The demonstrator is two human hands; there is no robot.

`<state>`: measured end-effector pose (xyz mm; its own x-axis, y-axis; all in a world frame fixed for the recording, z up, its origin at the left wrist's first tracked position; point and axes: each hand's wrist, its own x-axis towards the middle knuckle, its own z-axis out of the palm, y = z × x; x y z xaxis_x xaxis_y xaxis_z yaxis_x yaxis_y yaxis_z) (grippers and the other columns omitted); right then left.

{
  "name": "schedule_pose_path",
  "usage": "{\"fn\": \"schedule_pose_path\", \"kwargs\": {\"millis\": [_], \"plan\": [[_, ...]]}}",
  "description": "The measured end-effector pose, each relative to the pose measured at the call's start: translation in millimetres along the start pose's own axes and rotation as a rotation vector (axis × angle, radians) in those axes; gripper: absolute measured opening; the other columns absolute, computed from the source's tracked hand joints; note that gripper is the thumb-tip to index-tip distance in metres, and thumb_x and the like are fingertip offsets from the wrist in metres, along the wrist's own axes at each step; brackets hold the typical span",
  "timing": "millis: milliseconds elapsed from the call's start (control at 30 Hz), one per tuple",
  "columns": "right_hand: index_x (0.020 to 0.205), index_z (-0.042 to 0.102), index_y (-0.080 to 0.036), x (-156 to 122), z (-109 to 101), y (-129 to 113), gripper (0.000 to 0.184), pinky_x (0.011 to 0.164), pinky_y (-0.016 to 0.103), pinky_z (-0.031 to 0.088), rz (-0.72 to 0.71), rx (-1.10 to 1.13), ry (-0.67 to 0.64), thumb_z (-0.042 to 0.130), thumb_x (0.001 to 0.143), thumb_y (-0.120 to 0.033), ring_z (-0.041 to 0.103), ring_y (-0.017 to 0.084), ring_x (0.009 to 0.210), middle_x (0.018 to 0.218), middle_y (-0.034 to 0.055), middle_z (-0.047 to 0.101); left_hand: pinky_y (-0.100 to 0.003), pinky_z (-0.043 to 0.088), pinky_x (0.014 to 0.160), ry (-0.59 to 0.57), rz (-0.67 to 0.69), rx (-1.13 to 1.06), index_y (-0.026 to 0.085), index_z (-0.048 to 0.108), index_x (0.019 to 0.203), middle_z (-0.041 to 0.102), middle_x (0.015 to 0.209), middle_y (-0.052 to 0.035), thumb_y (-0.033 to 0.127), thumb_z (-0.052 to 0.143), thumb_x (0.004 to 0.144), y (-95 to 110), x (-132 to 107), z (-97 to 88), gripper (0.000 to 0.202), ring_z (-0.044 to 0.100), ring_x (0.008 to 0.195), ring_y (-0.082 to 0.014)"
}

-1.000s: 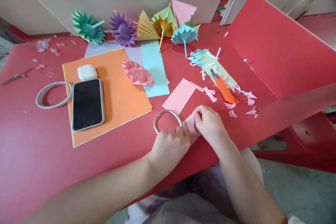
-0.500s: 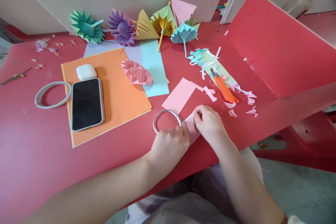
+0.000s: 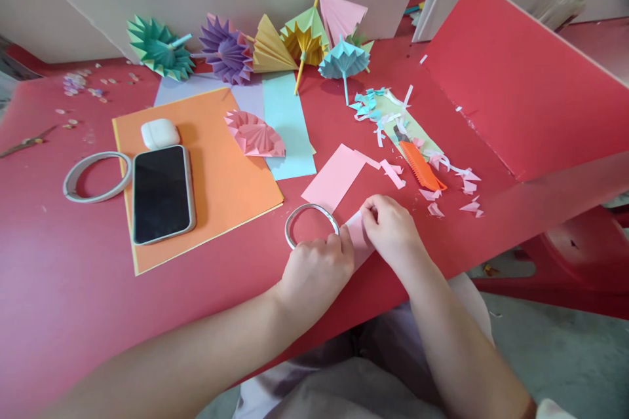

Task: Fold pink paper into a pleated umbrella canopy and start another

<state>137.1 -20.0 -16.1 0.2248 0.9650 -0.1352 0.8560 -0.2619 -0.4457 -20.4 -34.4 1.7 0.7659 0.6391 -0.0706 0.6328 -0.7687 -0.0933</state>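
My left hand (image 3: 317,272) is closed around the near side of a thin white roll of tape (image 3: 308,207), its knuckles up and its fingertips hidden. Between my two hands a piece of pink paper (image 3: 358,236) lies at the table's front part, partly covered by them. The thumb and index finger of my right hand (image 3: 393,229) are pinched together at the right edge of that paper. Whether a tape end is also in the pinch cannot be seen. Just beyond the hands rests a flat pink rectangle of paper (image 3: 335,177).
An orange cutter (image 3: 420,163) lies among paper scraps (image 3: 393,173) at right. Orange sheets (image 3: 236,190) carry a phone (image 3: 163,193) and white case (image 3: 160,134); another tape roll (image 3: 73,193) is leftward. Folded paper umbrellas (image 3: 344,62) line the back. A red board (image 3: 525,91) leans right.
Both hands keep the same hold at the pink paper and tape roll. The whole view has shifted very slightly; nothing on the table has visibly moved.
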Motion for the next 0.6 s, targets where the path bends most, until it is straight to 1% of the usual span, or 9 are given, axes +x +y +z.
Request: {"fn": "schedule_pose_path", "kwargs": {"millis": [200,367,600], "plan": [[0.075,0.051,-0.02,-0.5,-0.2,-0.7,0.011,0.057,0.027,0.032,0.018,-0.013,-0.014,0.045,0.082,-0.017,0.054,0.016,0.07,0.08,0.0031,0.062,-0.021,0.037,0.035,-0.019,0.002,-0.002,0.006,0.06,0.105,0.057,0.057,-0.0021,-0.006,0.042,0.071,-0.2,0.6,-1.0,0.04,0.057,0.042,-0.0151],[0.078,0.053,-0.02,-1.0,0.6,-0.4,0.011,0.058,0.027,0.033,0.012,-0.026,-0.02,0.044,0.083,-0.017,0.055,0.017,0.072,0.083,0.0041,0.062,-0.021,0.036,0.033,-0.038,0.004,-0.008,0.005,0.061,0.105,0.056,0.056,-0.0019,-0.007,0.042,0.07,-0.4,1.9,-3.2,0.042,0.057,0.042,-0.016],[0.078,0.052,-0.02,-1.0,1.2,-1.4,0.01,0.059,0.027,0.034,0.017,-0.037,-0.025,0.044,0.084,-0.018,0.055,0.016,0.073,0.084,0.0034,0.062,-0.023,0.035,0.031,-0.002,0.009,-0.021,0.004,0.061,0.106,0.056,0.056,-0.0015,-0.009,0.04,0.068,-1.6,0.6,-2.0,0.046,0.056,0.04,-0.017]]}}
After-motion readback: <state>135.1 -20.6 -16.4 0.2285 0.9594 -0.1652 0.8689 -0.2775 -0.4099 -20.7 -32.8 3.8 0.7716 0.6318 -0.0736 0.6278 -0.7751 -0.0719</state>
